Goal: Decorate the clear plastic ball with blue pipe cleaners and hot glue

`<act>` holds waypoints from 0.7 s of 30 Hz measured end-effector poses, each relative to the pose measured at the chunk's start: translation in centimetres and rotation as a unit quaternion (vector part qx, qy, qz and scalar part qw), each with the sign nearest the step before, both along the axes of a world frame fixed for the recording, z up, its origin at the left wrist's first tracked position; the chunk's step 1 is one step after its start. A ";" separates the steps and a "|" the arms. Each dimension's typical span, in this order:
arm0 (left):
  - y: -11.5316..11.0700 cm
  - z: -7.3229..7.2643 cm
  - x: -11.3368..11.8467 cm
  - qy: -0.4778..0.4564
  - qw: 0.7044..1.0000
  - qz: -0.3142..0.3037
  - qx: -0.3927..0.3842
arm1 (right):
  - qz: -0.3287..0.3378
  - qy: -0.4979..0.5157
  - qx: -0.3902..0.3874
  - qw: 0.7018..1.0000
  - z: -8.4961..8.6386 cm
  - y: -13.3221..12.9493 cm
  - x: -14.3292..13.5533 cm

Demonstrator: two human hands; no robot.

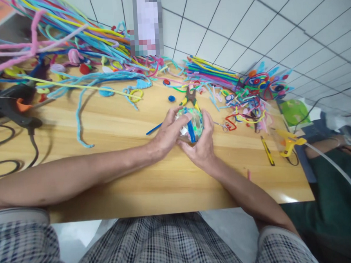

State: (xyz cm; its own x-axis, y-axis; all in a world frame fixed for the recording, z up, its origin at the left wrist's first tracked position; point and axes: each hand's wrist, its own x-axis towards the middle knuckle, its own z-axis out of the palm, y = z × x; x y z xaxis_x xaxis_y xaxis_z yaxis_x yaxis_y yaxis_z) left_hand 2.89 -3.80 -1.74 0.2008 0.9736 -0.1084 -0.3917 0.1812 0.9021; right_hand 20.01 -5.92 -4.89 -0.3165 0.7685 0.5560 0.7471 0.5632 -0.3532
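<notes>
Between my two hands is a roundish, shiny, clear-and-green object (197, 122) with a dark blue strip (190, 130) across it; its exact kind I cannot make out. My left hand (172, 127) grips it from the left, thumb lying over the top near the strip. Around its right side and underside curl the fingers of my right hand (204, 145). Just beyond it lie pliers (191, 97) with yellow-and-black handles, partly hidden by the object. A blue stick (154, 128) lies beside my left hand, one end hidden behind it. Small scissors (223, 126) rest to the right.
Bundles of coloured pipe cleaners (100, 37) fill the back left, with another bundle (213, 72) at back centre. A black glue gun (17, 100) with a cable lies left. Right are a yellow cutter knife (267, 151), a yellow glue gun (288, 143) and a person's arm (323, 147).
</notes>
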 end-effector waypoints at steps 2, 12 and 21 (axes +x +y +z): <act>-0.2 0.0 0.1 0.008 1.000 0.003 0.008 | -0.005 0.002 0.006 1.000 0.0 -0.1 0.0; -0.5 0.1 0.2 -0.007 1.000 0.008 -0.004 | 0.004 0.002 0.005 1.000 0.0 -0.4 0.0; -0.1 -0.1 0.1 -0.007 1.000 0.009 -0.002 | 0.006 0.016 0.003 1.000 0.3 -0.3 0.2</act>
